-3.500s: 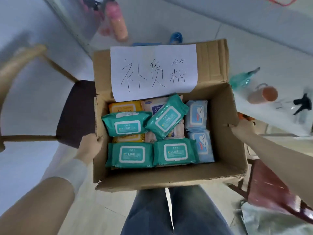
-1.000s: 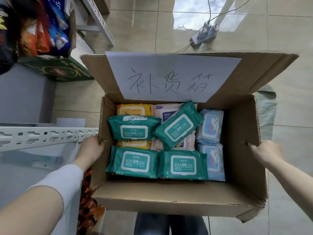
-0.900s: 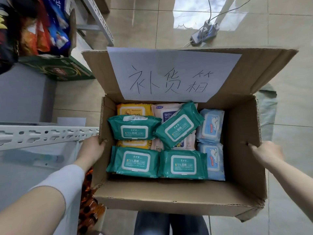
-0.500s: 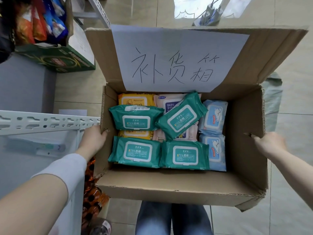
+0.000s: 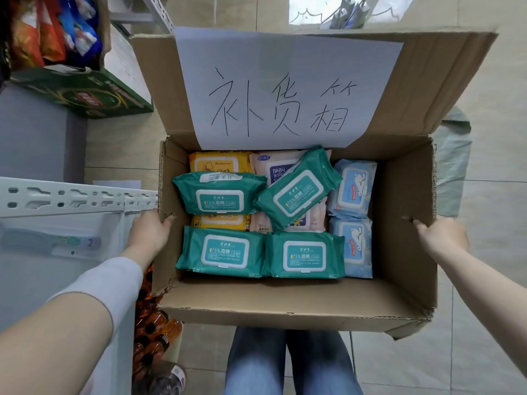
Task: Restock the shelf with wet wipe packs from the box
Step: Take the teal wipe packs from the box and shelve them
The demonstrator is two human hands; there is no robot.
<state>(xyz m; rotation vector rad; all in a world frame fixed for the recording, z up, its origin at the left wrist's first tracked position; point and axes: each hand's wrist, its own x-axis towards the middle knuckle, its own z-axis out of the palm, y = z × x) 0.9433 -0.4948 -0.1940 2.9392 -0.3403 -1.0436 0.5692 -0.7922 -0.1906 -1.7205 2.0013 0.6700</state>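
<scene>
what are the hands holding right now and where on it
The cardboard box, by its two side walls: the left hand grips the left wall, the right hand the right wall, fingertips curled to the inside.

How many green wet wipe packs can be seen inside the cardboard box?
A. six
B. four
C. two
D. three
B: the cardboard box shows four: the near-left green pack, the near-right green pack, the back-left green pack, and the tilted green pack lying over the pink baby wipes pack.
</scene>
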